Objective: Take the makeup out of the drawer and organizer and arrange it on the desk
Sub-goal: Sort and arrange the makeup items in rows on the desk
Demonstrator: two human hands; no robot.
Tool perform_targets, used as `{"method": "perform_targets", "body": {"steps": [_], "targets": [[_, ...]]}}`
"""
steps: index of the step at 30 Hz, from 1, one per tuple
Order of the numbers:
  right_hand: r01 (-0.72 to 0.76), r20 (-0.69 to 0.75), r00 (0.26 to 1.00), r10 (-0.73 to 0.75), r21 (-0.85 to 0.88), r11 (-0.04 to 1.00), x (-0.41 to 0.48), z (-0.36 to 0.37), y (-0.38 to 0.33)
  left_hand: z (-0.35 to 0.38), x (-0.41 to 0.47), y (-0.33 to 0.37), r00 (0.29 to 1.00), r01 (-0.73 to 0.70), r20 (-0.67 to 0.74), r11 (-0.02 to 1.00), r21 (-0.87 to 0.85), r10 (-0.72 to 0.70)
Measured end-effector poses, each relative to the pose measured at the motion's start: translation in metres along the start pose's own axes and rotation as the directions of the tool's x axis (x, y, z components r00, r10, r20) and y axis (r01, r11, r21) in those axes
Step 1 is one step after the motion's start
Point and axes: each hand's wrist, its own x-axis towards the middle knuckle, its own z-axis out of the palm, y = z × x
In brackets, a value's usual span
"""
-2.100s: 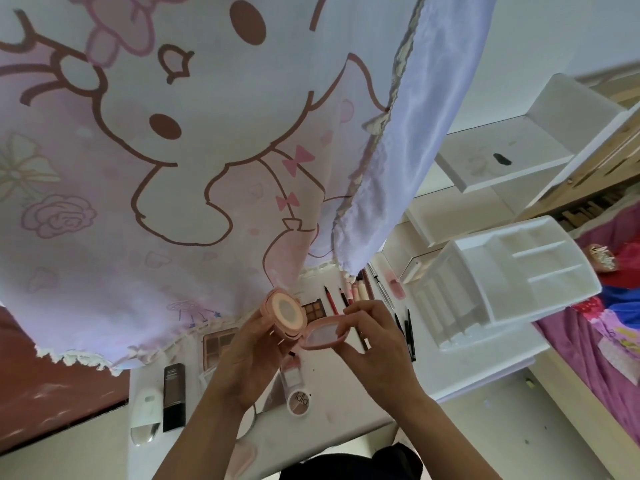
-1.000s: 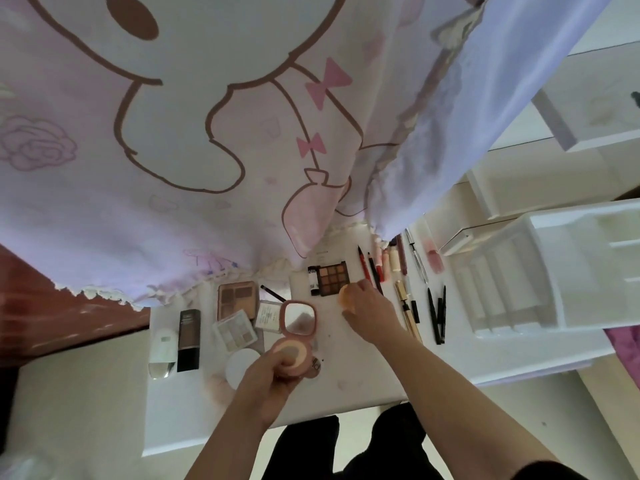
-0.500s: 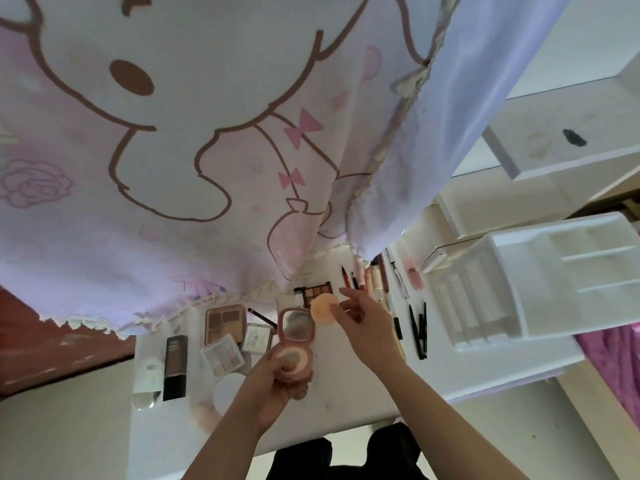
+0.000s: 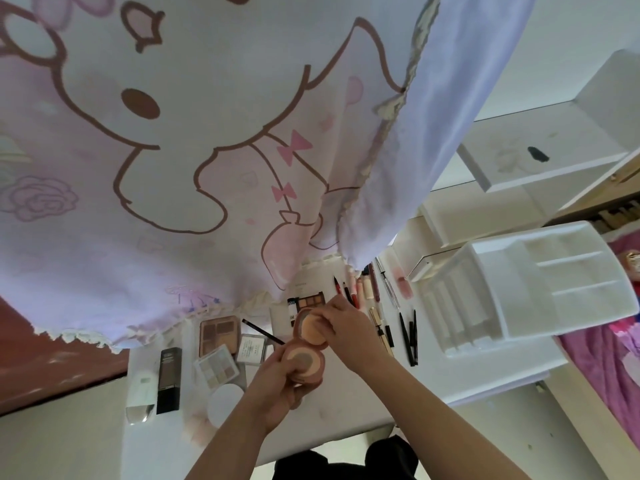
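Writing on the makeup is too small to read: we note pale print on the small clear box (image 4: pixel 252 348) and on the black tube (image 4: pixel 169 377). At lower centre, the left hand (image 4: pixel 277 379) curls its fingers round the base of the open pink compact (image 4: pixel 302 362), held above the desk (image 4: pixel 349 415). The right hand (image 4: pixel 349 336) pinches the peach puff (image 4: pixel 310 332) against the compact's raised lid, its knuckles covering part of the eyeshadow palette (image 4: pixel 309 302) behind. On the desk we also see a brown palette (image 4: pixel 220 336), a pale palette (image 4: pixel 216 370), lip pencils (image 4: pixel 360 289) and black pens (image 4: pixel 410 337). The white organizer (image 4: pixel 519 289) stands at right of frame. A cartoon-print curtain (image 4: pixel 207 133) fills the upper left and hides the desk's far edge.
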Motion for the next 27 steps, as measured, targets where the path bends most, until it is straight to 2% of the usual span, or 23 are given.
{"method": "perform_targets", "body": {"steps": [3, 6, 9, 13, 16, 17, 18, 19, 20, 21, 22, 25, 27], "targets": [[-0.086, -0.017, 0.996, 0.086, 0.008, 0.996, 0.0, 0.003, 0.007, -0.001, 0.003, -0.003, 1.0, 0.009, 0.008, 1.0, -0.003, -0.009], [-0.236, 0.02, 0.972, 0.235, 0.129, 0.963, -0.001, 0.005, 0.016, -0.005, 0.011, -0.01, 1.0, 0.027, 0.012, 1.0, -0.006, -0.027], [-0.257, 0.059, 0.966, 0.251, 0.146, 0.955, -0.002, 0.009, 0.027, -0.004, 0.02, -0.017, 0.999, 0.026, 0.025, 0.998, 0.061, -0.027], [-0.225, 0.117, 0.97, 0.214, 0.089, 0.97, -0.001, 0.007, 0.039, 0.003, 0.035, -0.026, 1.0, -0.004, -0.007, 0.945, 0.327, 0.007], [-0.179, 0.165, 0.971, 0.171, 0.034, 0.983, 0.007, -0.001, 0.047, 0.01, 0.049, -0.028, 0.997, -0.048, -0.026, 0.822, 0.568, 0.076], [-0.166, 0.161, 0.974, 0.161, 0.02, 0.986, 0.011, -0.005, 0.049, 0.011, 0.056, -0.027, 0.991, -0.073, -0.038, 0.763, 0.642, 0.127], [-0.159, 0.144, 0.977, 0.157, 0.005, 0.987, 0.015, -0.011, 0.051, 0.012, 0.061, -0.023, 0.976, -0.129, -0.022, 0.649, 0.75, 0.218], [-0.153, 0.107, 0.982, 0.153, -0.009, 0.988, 0.02, -0.016, 0.054, 0.012, 0.068, -0.019, 0.944, -0.197, 0.047, 0.446, 0.873, 0.326], [-0.143, 0.052, 0.988, 0.144, -0.028, 0.989, 0.026, -0.021, 0.058, 0.012, 0.076, -0.014, 0.905, -0.248, 0.155, 0.192, 0.95, 0.397], [-0.134, -0.004, 0.991, 0.134, -0.051, 0.99, 0.031, -0.026, 0.062, 0.012, 0.084, -0.007, 0.865, -0.276, 0.254, -0.014, 0.961, 0.433], [-0.132, -0.052, 0.99, 0.128, -0.076, 0.988, 0.036, -0.031, 0.065, 0.013, 0.092, 0.001, 0.85, -0.266, 0.312, -0.165, 0.95, 0.425], [-0.116, -0.125, 0.987, 0.101, -0.126, 0.985, 0.053, -0.042, 0.071, 0.014, 0.117, 0.017, 0.879, -0.171, 0.343, -0.453, 0.875, 0.331], [-0.1, -0.137, 0.987, 0.079, -0.148, 0.984, 0.064, -0.045, 0.071, 0.014, 0.127, 0.022, 0.914, -0.144, 0.323, -0.547, 0.824, 0.246]]}}
